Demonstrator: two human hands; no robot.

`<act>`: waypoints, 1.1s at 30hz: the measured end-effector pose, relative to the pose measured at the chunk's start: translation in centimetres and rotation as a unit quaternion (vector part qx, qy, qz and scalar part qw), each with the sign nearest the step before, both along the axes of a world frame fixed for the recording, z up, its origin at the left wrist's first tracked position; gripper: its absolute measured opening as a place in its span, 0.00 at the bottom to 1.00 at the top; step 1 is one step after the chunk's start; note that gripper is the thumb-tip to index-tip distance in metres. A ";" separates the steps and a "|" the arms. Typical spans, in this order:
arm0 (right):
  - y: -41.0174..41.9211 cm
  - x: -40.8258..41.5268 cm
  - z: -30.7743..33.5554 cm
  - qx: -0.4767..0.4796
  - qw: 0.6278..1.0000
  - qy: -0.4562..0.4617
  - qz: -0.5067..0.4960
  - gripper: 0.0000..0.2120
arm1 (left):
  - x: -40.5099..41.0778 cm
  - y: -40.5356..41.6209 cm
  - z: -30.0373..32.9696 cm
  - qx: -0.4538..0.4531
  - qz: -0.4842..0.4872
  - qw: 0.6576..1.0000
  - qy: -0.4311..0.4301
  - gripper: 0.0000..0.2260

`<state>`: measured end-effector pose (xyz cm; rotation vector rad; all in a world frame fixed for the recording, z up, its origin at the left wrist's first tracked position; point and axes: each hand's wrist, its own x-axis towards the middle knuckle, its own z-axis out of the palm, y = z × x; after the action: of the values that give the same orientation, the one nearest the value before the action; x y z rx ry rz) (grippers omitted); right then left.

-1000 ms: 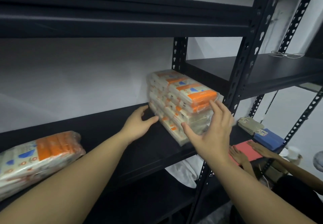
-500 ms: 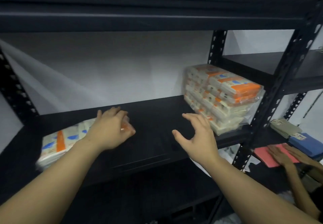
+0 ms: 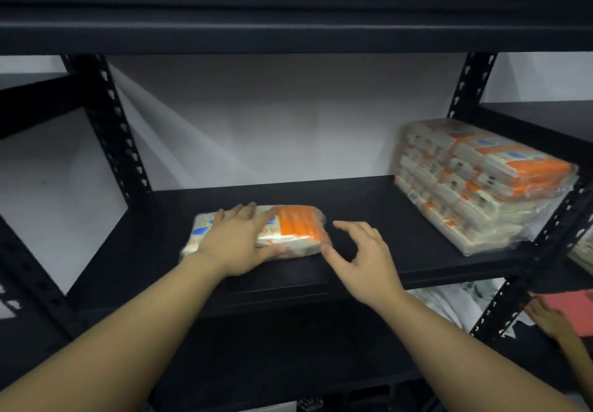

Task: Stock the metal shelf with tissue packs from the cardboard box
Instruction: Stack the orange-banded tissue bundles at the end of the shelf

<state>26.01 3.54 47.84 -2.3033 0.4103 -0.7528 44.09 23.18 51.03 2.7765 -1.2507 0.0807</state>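
Note:
A flat tissue pack [image 3: 295, 231], white with an orange band, lies on the black metal shelf [image 3: 359, 206] left of centre. My left hand [image 3: 237, 241] rests on top of it, fingers spread over its left half and thumb against its front edge. My right hand [image 3: 362, 257] hovers open just right of the pack, thumb near its right end. A tall stack of wrapped tissue packs [image 3: 481, 183] stands at the shelf's right end against the upright. The cardboard box is not in view.
A black shelf board [image 3: 288, 23] runs overhead, with perforated uprights at left [image 3: 109, 129] and right [image 3: 558, 219]. Another person's hand [image 3: 548, 318] touches a red item [image 3: 571, 309] at the lower right. A lower shelf lies in shadow below.
The view swung left from the stack. My left hand went from the stack to the single pack and now presses on it; the pack has moved toward the shelf's middle. My right hand followed beside it.

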 end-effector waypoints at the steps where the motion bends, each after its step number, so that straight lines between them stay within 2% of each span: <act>1: -0.4 0.0 0.0 0.004 1.000 -0.002 -0.005 0.25 | -0.2 -0.6 0.1 -0.011 -0.032 0.999 0.013 0.41; 5: -2.5 -0.3 -0.3 0.031 0.999 0.038 -0.011 0.34 | -0.4 -2.7 0.4 -0.038 -0.133 0.989 0.058 0.48; 7: -3.1 -0.6 -0.5 0.041 0.998 0.055 0.001 0.33 | 0.3 -2.6 0.5 -0.046 -0.149 0.986 0.059 0.48; 11: -3.0 -1.2 -1.3 0.045 0.998 0.047 0.012 0.31 | 2.5 0.2 0.0 -0.072 -0.098 0.991 0.052 0.47; 15: -1.9 -1.9 -2.2 0.052 0.998 0.029 0.032 0.36 | 3.7 3.6 -1.8 -0.164 0.012 0.977 0.135 0.44; 18: -1.4 -2.2 -2.6 0.062 0.996 0.025 0.061 0.44 | 3.6 4.1 -2.6 -0.198 0.022 0.962 0.187 0.42; 21: -1.6 -2.0 -2.1 0.078 0.996 -0.014 0.049 0.41 | 3.9 2.8 -2.2 -0.255 0.013 0.948 0.190 0.42; 24: -2.8 -2.0 0.4 0.070 0.996 -0.055 0.022 0.39 | 4.1 -0.1 -0.4 -0.330 0.016 0.922 0.204 0.43; 29: -6.7 -4.4 6.0 0.037 0.994 -0.101 -0.013 0.44 | 4.7 -7.9 3.7 -0.445 -0.004 0.838 0.316 0.50; 31: -8.4 -6.0 8.0 0.022 0.994 -0.105 -0.033 0.48 | 4.3 -12.0 5.1 -0.476 0.005 0.814 0.332 0.46; 33: -10.3 -7.7 9.8 0.014 0.993 -0.107 -0.052 0.50 | 3.4 -16.4 6.5 -0.493 -0.027 0.804 0.331 0.32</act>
<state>18.28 -6.76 57.69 -2.1591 0.4405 -1.0275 47.46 6.81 57.56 1.6223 -0.7470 -0.1827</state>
